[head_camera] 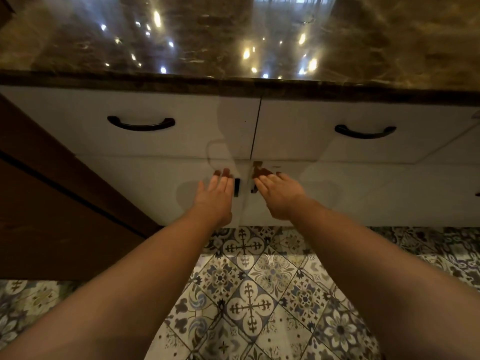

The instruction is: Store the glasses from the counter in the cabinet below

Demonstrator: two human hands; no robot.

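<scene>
White cabinet doors (337,193) meet my fingertips: left hand (217,196) flat, fingers extended, empty; right hand (279,197) fingers curled over a dark handle (254,188), grip unclear. No glasses visible on the counter (233,48) beyond.

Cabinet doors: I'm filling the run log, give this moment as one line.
stage: reaching | left hand: open, at left door handle | right hand: open, at right door | doors: shut | glasses: unseen
</scene>
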